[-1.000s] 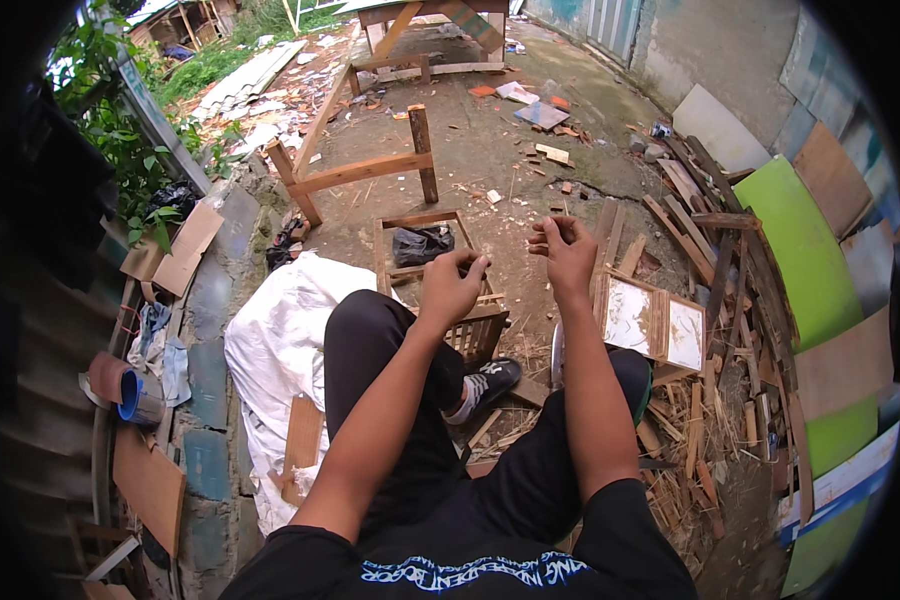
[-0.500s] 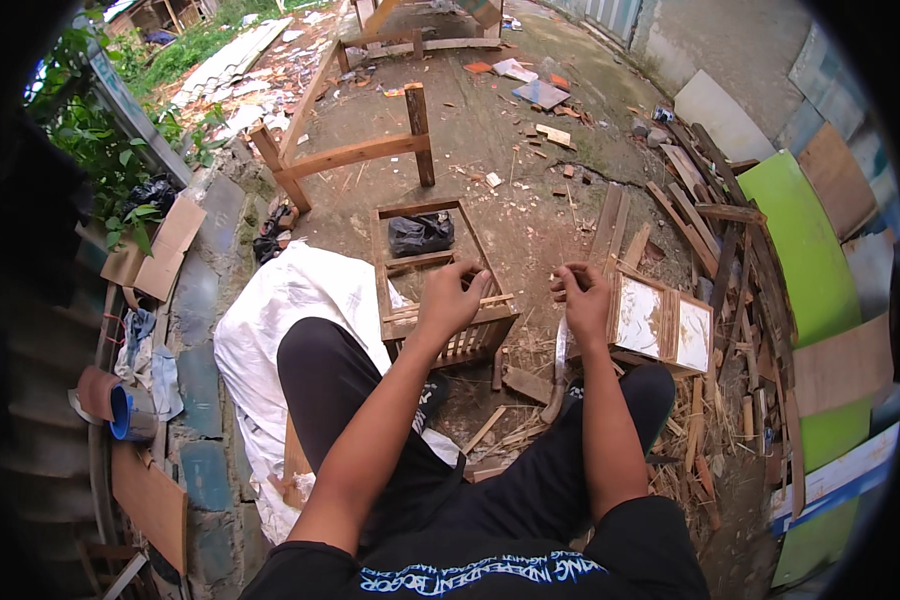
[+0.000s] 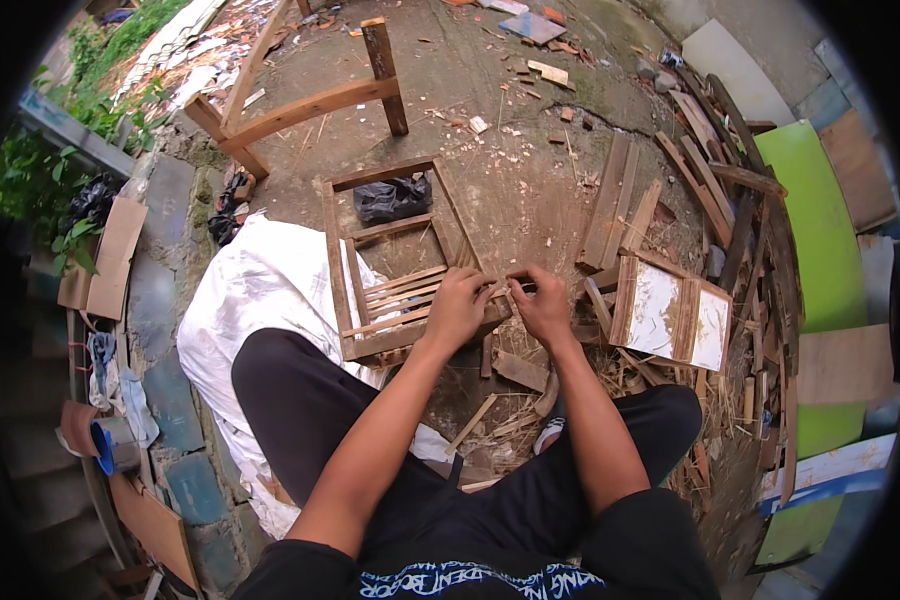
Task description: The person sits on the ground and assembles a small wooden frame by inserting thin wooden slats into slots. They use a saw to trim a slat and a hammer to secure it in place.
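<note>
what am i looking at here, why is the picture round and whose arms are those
This comes from a wide fisheye camera worn on a person's head, looking down, so the edges bend and go dark. The two bare arms rising from the bottom are that person's own; they sit on the ground in dark trousers. The left hand and right hand meet at the near corner of a slatted wooden frame lying flat on the dirt. They seem to pinch something small between the fingers; it is too tiny to tell what. Around them lie a white sack, loose planks, a white-faced wooden panel and a green board.
</note>
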`<action>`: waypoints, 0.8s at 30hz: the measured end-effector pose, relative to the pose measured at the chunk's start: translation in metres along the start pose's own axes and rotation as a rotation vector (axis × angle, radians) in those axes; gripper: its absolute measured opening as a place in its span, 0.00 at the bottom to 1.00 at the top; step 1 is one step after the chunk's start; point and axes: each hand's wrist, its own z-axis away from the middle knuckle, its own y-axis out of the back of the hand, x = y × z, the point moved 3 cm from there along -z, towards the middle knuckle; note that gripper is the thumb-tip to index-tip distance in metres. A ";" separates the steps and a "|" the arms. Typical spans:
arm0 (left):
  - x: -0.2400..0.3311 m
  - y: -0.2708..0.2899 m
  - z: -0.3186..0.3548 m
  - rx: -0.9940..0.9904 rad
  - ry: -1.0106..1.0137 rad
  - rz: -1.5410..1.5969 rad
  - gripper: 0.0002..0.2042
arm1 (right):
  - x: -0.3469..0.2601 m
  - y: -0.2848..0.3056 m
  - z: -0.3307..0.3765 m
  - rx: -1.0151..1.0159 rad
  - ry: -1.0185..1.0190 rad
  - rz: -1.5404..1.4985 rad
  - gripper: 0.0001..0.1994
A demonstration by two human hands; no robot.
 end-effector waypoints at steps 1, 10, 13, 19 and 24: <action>-0.003 -0.001 0.001 -0.007 0.001 0.016 0.09 | -0.002 0.001 -0.001 -0.007 -0.018 -0.011 0.06; -0.014 -0.004 0.007 -0.058 0.025 0.094 0.07 | -0.005 -0.004 0.005 -0.025 0.007 -0.049 0.05; -0.014 -0.007 0.008 -0.034 0.028 0.097 0.06 | 0.000 -0.008 0.011 -0.037 0.041 -0.018 0.06; -0.015 -0.010 0.007 -0.030 0.048 0.110 0.06 | 0.007 -0.012 0.018 -0.030 0.081 0.003 0.08; -0.014 -0.011 0.007 -0.032 0.051 0.107 0.06 | 0.005 -0.010 0.017 -0.051 0.103 0.021 0.08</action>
